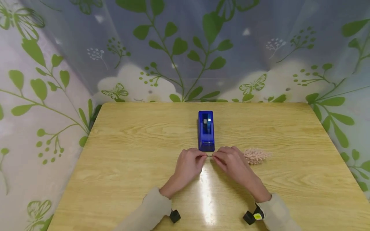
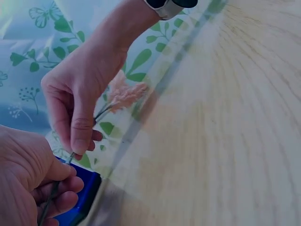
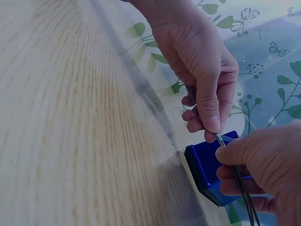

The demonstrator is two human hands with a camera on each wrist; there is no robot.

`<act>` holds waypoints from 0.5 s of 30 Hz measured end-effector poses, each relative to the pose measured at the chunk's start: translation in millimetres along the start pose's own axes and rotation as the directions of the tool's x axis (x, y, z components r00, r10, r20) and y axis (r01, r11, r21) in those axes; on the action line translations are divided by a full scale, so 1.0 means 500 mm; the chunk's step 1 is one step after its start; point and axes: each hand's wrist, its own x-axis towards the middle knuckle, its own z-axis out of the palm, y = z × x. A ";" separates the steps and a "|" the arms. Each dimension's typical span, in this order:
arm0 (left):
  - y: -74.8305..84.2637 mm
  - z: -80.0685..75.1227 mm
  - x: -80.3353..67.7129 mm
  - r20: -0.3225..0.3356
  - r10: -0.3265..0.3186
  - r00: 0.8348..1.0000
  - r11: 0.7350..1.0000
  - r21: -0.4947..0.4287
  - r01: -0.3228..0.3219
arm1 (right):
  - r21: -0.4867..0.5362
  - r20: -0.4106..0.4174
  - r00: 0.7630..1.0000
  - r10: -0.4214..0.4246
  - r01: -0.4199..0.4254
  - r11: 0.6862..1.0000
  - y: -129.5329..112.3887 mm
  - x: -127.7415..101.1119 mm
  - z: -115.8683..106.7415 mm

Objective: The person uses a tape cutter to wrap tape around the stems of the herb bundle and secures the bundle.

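Observation:
Both hands meet over the table, just in front of a blue tape dispenser (image 1: 206, 146). My left hand (image 1: 188, 163) pinches thin dark stems (image 3: 242, 188) between thumb and fingers. Close beside it, my right hand (image 1: 233, 163) pinches the same stems, with only a short length showing between the fingertips. Fluffy pink flower heads (image 1: 255, 156) stick out past the right hand. At the gap between the hands, a pale shiny bit (image 3: 219, 138) shows on the stems in the right wrist view. The fingers hide most of the stem length.
A light wood-grain table (image 1: 121, 154) spreads around the hands. Behind it and along its sides hangs a curtain (image 1: 179, 57) with green leaves and butterflies. Small black wrist cameras (image 1: 174, 216) sit at the cuffs of the pale sleeves (image 1: 157, 205).

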 end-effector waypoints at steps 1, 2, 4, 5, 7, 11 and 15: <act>-0.002 0.001 -0.001 0.000 -0.002 1.000 1.000 -0.003 0.002 | 0.012 0.015 1.000 0.016 -0.016 1.000 -0.001 0.000 0.000; -0.003 0.001 -0.002 -0.003 -0.005 1.000 1.000 -0.008 0.005 | 0.022 0.034 0.999 0.031 -0.032 0.999 -0.002 0.000 0.001; -0.005 0.002 -0.003 -0.006 -0.007 1.000 1.000 -0.024 0.007 | 0.035 0.071 0.996 0.055 -0.057 0.998 -0.003 0.000 0.002; -0.005 0.002 -0.004 -0.009 -0.007 1.000 0.999 -0.031 0.007 | 0.037 0.086 0.994 0.062 -0.065 0.997 -0.003 -0.001 0.002; -0.006 0.002 -0.003 -0.013 -0.004 1.000 0.999 -0.043 0.003 | 0.025 0.097 0.994 0.053 -0.055 0.998 -0.002 -0.002 0.003; -0.004 -0.001 -0.001 -0.007 -0.003 1.000 0.999 -0.039 0.003 | -0.011 0.044 0.999 0.000 0.001 1.000 0.002 -0.003 0.005; 0.000 -0.005 0.000 0.020 -0.007 1.000 1.000 -0.029 0.008 | -0.040 -0.030 0.999 -0.042 0.041 0.998 0.006 -0.004 0.008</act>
